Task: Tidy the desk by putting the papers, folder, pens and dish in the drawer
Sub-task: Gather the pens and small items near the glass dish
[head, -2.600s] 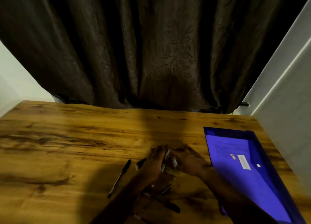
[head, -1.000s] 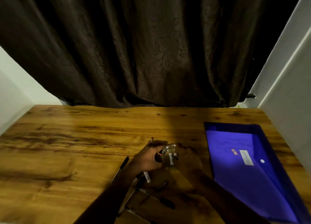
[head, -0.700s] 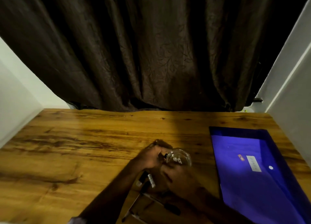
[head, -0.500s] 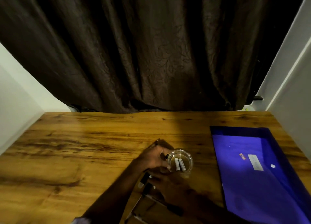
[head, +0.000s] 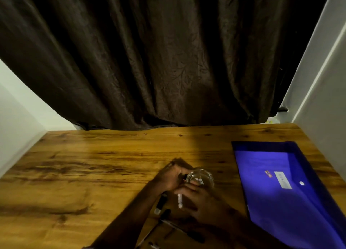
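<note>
Our left hand (head: 168,177) gripped the dish (head: 203,176); our right hand (head: 204,200), at its six o'clock, pinched a white pen (head: 179,201).

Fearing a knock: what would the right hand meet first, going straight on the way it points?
Probably the glass dish, ahead of the right hand and its pen; the left hand holds the dish's left side. Depth is unclear.
</note>
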Available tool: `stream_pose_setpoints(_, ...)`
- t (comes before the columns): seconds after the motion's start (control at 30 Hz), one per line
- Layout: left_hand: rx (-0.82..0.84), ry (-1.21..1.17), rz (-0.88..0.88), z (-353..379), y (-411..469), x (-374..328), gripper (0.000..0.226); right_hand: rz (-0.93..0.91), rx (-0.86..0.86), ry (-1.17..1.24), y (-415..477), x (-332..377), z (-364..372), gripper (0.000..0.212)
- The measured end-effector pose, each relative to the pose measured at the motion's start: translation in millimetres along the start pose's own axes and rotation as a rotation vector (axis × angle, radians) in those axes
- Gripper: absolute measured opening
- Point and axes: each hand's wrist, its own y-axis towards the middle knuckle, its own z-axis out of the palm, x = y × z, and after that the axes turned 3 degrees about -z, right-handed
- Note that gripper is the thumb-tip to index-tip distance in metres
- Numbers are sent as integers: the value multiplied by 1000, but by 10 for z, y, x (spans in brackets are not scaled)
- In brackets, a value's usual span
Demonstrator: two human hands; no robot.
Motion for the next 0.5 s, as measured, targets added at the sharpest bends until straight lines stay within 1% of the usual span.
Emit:
stream_pose_setpoints(0.07, -13, -9, 7, 37, 7, 31, 37, 128, -76, 5, 13, -48, -169, 47)
stream_pose_setpoints(0.13, -63, -33, -3, 30, -5, 35, 42, 251, -148, 47, 33, -107, -303, 51)
stream_pose_setpoints(0.2, -57, -64, 1, 22, -13, 28, 50, 314, -129, 36, 79, -200, -345, 63)
stream_pose_setpoints(0.3, -11, -103, -18, 30, -33, 11, 57, 386, -26, -32, 196, -319, -303, 78)
stream_pose_setpoints(0.37, -6, -119, -42, 43, -43, 7, 61, 419, -20, -43, 260, -330, -291, 79)
stream_pose_setpoints(0.43, -16, -129, -57, 62, -49, 15, 69, 411, -27, -53, 293, -309, -315, 79)
stream_pose_setpoints(0.5, -25, -162, -86, 70, -59, 17, 78, 424, 22, -90, 289, -301, -333, 82)
